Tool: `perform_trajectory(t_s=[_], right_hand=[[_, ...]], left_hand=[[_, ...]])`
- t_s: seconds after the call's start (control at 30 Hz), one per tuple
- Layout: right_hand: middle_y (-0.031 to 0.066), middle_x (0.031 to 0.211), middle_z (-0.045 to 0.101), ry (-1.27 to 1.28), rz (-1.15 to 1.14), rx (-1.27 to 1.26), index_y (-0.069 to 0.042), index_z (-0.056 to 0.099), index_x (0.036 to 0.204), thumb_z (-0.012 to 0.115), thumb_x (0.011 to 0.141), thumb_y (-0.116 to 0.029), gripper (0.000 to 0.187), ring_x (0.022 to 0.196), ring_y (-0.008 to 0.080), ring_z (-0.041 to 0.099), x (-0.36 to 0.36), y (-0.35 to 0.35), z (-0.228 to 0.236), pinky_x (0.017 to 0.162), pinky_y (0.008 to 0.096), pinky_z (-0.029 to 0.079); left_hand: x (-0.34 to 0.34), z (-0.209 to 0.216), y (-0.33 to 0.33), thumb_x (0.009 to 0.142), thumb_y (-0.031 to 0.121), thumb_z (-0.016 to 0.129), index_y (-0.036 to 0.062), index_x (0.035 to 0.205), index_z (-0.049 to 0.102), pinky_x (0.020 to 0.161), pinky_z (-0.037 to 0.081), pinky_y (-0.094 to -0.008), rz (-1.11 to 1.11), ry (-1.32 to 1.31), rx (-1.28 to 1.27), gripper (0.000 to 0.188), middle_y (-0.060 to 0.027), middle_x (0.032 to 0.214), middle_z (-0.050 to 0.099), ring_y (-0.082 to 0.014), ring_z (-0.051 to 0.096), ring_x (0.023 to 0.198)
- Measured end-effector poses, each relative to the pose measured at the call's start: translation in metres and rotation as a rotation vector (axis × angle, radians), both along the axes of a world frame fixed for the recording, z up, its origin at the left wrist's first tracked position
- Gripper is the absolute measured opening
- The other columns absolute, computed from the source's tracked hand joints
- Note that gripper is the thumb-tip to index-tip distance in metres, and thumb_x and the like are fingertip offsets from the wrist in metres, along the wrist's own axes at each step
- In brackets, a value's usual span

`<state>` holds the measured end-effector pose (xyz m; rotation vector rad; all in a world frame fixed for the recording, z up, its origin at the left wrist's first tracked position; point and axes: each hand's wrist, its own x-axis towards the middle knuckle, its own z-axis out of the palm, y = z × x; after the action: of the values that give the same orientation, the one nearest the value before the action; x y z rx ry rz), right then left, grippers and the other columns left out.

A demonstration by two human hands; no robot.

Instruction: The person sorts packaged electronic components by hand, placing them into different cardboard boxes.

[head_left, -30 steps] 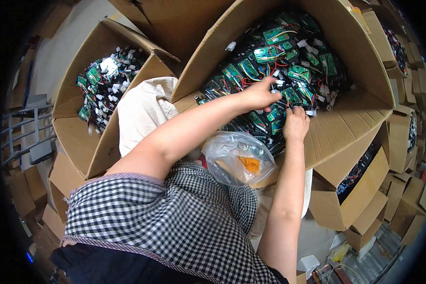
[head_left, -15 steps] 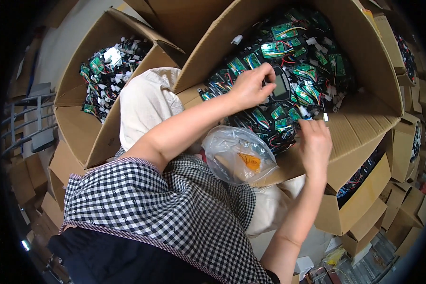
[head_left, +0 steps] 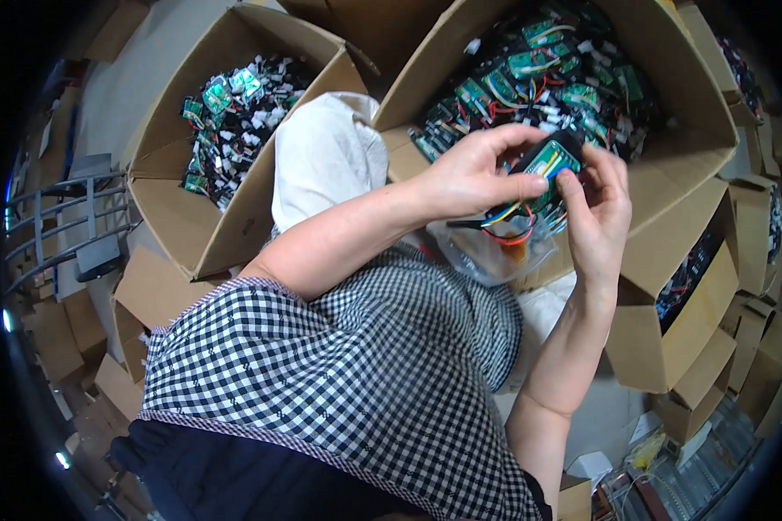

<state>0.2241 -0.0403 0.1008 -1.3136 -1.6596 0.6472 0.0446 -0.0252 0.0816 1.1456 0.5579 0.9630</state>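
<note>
Both my hands hold a small black display unit (head_left: 554, 160), its back side up so a green circuit board shows. My left hand (head_left: 471, 176) grips its left side, thumb on the board. My right hand (head_left: 603, 208) is closed round the right side, thumb against the board's edge. Red, yellow and blue wires (head_left: 514, 233) hang from the unit below my left hand. Beyond it, a large cardboard box (head_left: 682, 187) holds a heap of similar boards (head_left: 500, 91) with wires and white connectors. A clear plastic bag (head_left: 482, 259) with something orange in it lies underneath, partly hidden.
At the left stands another open box (head_left: 178, 213) with more boards and connectors. A white-clothed knee (head_left: 330, 165) sits between the two boxes. Smaller cartons (head_left: 669, 347) crowd the right side, and a grey metal rack (head_left: 69, 217) stands at the far left.
My hands, apart over the heap before, have come together on the display unit, which is now lifted nearer with its board side up. The view has shifted, moving the boxes slightly within it.
</note>
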Motion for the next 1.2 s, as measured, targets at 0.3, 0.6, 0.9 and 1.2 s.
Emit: perform_trajectory(t_s=[0.3,0.6,0.9,1.2], right_hand=[[0.0114,0.109,0.058,0.754,0.092,-0.252,0.004,0.050,0.120,0.065,0.076,0.007,0.047,0.094,0.0157,0.058,0.005,-0.008,-0.014,0.083,0.0275,0.049],[0.0056,0.084,0.064,-0.049,-0.254,-0.249,-0.006,0.064,0.089,0.065,0.079,-0.011,0.012,0.076,0.0179,0.062,0.030,-0.017,-0.161,0.066,0.0295,0.048],[0.0075,0.078,0.065,-0.359,-0.098,-0.302,-0.004,0.067,0.083,0.068,0.073,-0.009,0.011,0.079,0.0193,0.062,0.023,-0.037,-0.168,0.070,0.0308,0.048],[0.0059,0.081,0.066,0.860,-0.077,-0.484,0.002,0.064,0.086,0.065,0.078,0.004,0.008,0.074,0.0104,0.061,0.009,-0.048,-0.110,0.070,0.0217,0.049]], left_hand=[[-0.001,-0.021,0.012,0.080,0.018,0.070,0.0026,0.126,0.042,0.089,0.044,-0.0240,0.114,0.083,-0.010,0.057,-0.0055,0.106,0.056,-0.0090,0.051,0.102],[-0.036,-0.048,-0.006,0.087,0.029,0.061,0.0071,0.116,0.041,0.040,0.039,-0.0181,0.051,0.150,-0.426,0.042,-0.0019,0.076,0.055,-0.0063,0.052,0.053],[-0.041,-0.063,-0.014,0.087,0.038,0.060,0.0085,0.109,0.045,0.040,0.036,-0.0175,0.085,0.088,-0.484,0.040,-0.0026,0.075,0.054,-0.0060,0.048,0.051],[-0.019,-0.070,-0.027,0.091,0.033,0.054,0.0112,0.125,0.042,0.047,0.047,-0.0220,-0.223,-0.244,-0.639,0.043,-0.0052,0.092,0.059,-0.0142,0.064,0.068]])
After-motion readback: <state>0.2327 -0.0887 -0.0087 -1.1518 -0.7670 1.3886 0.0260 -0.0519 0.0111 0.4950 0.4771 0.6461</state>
